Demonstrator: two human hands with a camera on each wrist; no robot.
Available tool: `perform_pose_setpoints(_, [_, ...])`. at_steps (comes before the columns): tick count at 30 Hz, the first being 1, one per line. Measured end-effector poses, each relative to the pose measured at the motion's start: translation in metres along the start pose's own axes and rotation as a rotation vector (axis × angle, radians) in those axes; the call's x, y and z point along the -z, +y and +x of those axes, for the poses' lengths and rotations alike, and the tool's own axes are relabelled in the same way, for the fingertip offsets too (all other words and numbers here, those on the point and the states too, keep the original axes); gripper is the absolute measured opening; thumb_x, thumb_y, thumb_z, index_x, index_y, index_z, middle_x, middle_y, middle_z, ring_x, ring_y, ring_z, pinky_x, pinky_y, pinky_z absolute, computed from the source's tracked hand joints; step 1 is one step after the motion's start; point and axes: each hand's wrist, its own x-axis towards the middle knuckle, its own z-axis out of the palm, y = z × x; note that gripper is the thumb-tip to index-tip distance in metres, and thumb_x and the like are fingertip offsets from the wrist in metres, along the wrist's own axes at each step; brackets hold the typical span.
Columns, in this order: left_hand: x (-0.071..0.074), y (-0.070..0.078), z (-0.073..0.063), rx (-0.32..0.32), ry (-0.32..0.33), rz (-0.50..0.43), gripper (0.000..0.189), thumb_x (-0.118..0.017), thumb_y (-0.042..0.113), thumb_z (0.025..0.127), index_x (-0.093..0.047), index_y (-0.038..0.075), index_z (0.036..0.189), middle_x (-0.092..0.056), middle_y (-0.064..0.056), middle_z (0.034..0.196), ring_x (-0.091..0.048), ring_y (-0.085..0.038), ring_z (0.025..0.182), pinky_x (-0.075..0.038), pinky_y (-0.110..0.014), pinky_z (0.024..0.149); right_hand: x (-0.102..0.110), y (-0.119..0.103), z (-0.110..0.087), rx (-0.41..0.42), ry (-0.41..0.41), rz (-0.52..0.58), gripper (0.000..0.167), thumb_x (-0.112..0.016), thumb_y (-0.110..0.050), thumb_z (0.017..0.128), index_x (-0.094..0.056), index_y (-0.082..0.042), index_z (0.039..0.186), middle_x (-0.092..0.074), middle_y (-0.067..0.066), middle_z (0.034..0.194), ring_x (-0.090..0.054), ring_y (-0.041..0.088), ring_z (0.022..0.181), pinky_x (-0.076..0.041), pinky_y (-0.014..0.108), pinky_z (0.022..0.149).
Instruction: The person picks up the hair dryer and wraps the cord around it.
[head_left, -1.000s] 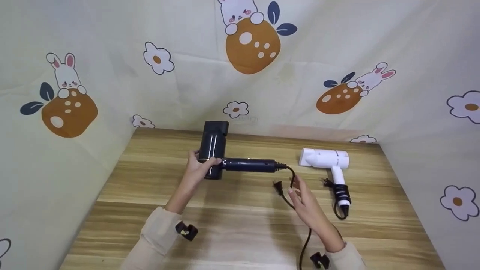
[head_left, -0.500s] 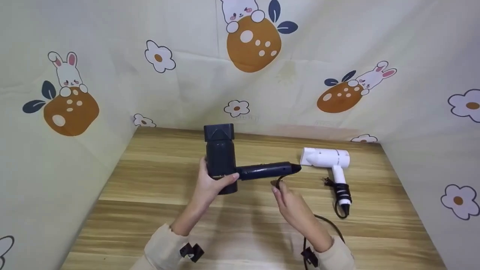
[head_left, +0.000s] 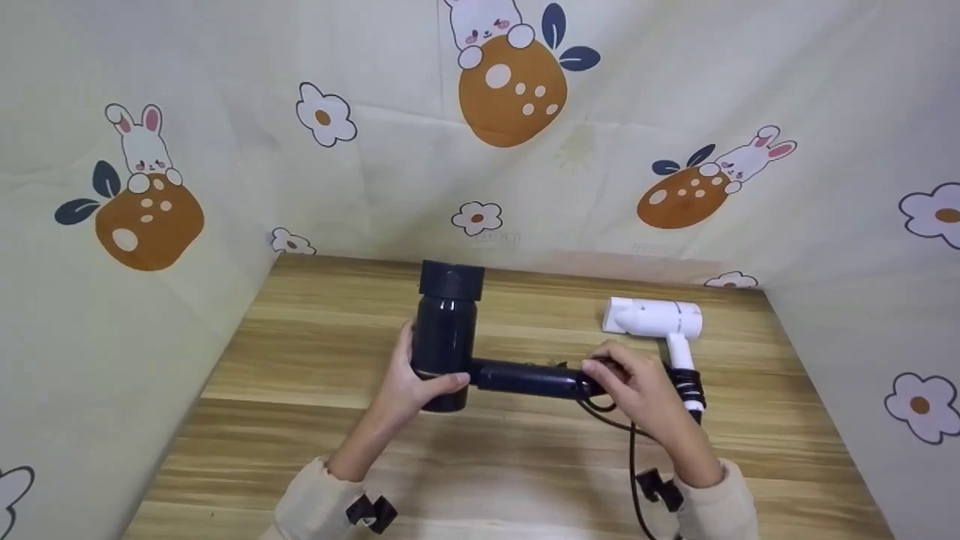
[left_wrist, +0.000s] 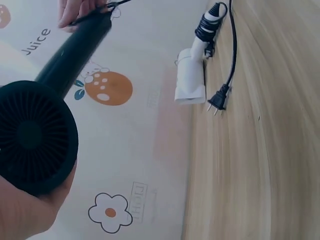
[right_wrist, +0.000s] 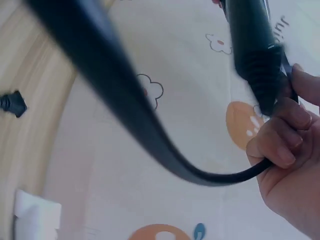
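A dark hair dryer (head_left: pixel 444 337) is held above the table, its nozzle toward the back wall and its handle (head_left: pixel 525 379) pointing right. My left hand (head_left: pixel 412 386) grips the barrel, thumb across it near the handle joint. In the left wrist view the round rear grille (left_wrist: pixel 31 135) faces the camera. At the handle's end my right hand (head_left: pixel 637 382) pinches the black power cord (right_wrist: pixel 220 178), fingers curled round it close to the ribbed strain relief (right_wrist: pixel 264 70). The rest of the cord hangs down in a loop, and its two-pin plug (left_wrist: pixel 218 99) shows in the left wrist view.
A white hair dryer (head_left: pixel 652 319) lies at the back right of the wooden table (head_left: pixel 300 420), its cord wound round the handle, partly behind my right hand. Printed cloth walls (head_left: pixel 390 180) with rabbits and flowers enclose the table at the back and sides.
The dark hair dryer has come nearer and slightly right in my left hand, turning about its barrel. My right hand has moved from lower on the cord up to the handle's end.
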Motion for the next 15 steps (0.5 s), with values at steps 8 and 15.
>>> perform_pose_setpoints(8, [-0.003,0.0,-0.004,-0.001,0.041,-0.164,0.082,-0.075,0.004,0.063,-0.034,0.0,0.133,-0.057,-0.009,0.111,-0.055,-0.018,0.098,-0.042,-0.033,0.093,0.003,0.015,-0.001,-0.399,-0.08,0.626,0.011,-0.049,-0.009,0.095,-0.058,-0.01,0.089,-0.051,-0.011,0.069,-0.043,0.001,0.06,-0.036,0.016,0.055])
perform_pose_setpoints(15, [-0.009,-0.001,-0.003,-0.002,0.136,-0.276,0.076,-0.07,-0.001,0.064,-0.034,-0.001,0.131,-0.056,-0.005,0.11,-0.055,-0.018,0.098,-0.043,-0.029,0.092,-0.019,0.013,-0.01,-0.395,-0.207,0.531,0.028,-0.036,-0.014,0.1,-0.051,0.0,0.081,-0.038,-0.005,0.054,-0.031,0.0,0.044,-0.026,0.015,0.043])
